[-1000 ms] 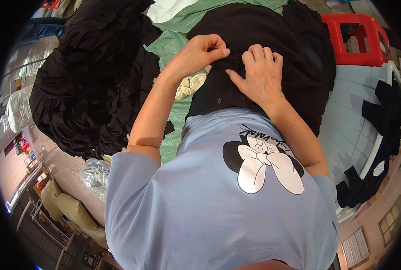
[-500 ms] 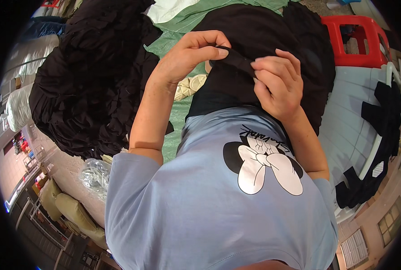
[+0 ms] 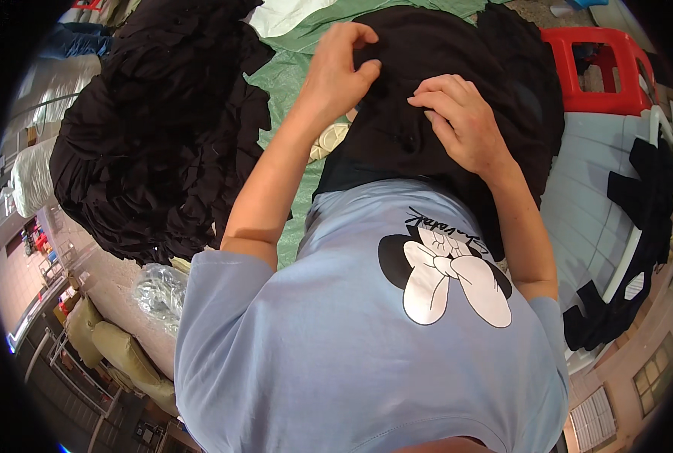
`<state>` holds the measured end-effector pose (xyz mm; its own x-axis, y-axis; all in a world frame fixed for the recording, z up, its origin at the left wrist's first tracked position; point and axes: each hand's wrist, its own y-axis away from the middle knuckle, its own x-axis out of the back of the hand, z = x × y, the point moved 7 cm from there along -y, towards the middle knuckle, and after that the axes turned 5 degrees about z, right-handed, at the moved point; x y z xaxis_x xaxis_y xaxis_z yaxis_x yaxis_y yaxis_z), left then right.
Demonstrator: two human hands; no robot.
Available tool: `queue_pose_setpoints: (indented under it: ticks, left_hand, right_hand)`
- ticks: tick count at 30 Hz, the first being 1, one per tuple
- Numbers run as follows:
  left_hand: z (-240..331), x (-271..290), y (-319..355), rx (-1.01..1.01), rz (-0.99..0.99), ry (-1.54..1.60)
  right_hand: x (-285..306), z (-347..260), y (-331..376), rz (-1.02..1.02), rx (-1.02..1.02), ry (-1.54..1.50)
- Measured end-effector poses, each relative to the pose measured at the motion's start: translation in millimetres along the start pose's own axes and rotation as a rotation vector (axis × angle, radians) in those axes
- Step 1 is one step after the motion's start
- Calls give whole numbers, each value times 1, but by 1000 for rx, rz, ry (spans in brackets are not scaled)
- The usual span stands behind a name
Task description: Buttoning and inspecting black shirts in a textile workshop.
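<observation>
Far left: a large heap of black garments (image 3: 148,143) lies piled on a green sheet (image 3: 284,83) that covers the surface, with a crumpled clear plastic bag (image 3: 159,291) below it. Centre: the left hand (image 3: 340,72) has risen from its place beside the right hand a second ago and now sits higher on the black garment (image 3: 427,83), its fingers (image 3: 367,69) curled and pinching a fold of the cloth near the upper edge. The right hand (image 3: 465,121), which half a second ago was lifted with a fold clenched in it, has settled lower, fingers bent and pressing on the fabric close to a small dark button; whether they grip cloth cannot be told. The garment lies spread in front of the person's light blue printed shirt (image 3: 367,332), over the green sheet. The hands drawing apart suggests the cloth is being pulled taut or worked along the button line. Right: a red plastic stool (image 3: 601,60) and black cut pieces (image 3: 654,189) on a pale surface.
</observation>
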<state>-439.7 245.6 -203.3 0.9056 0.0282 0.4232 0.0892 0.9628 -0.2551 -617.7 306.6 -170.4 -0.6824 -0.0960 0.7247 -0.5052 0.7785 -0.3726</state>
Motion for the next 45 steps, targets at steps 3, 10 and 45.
queue_pose_setpoints:
  ticks: [3,10,45]
  left_hand:
    - [22,3,31,56,63,29]
    - [40,-35,94,-100,-307,-235]
    - [0,-19,57,34,-223,-46]
  right_hand:
    - [-9,15,9,-28,-44,-22]
    - [-7,8,8,-11,-16,35]
    - [-16,-9,16,-76,198,192]
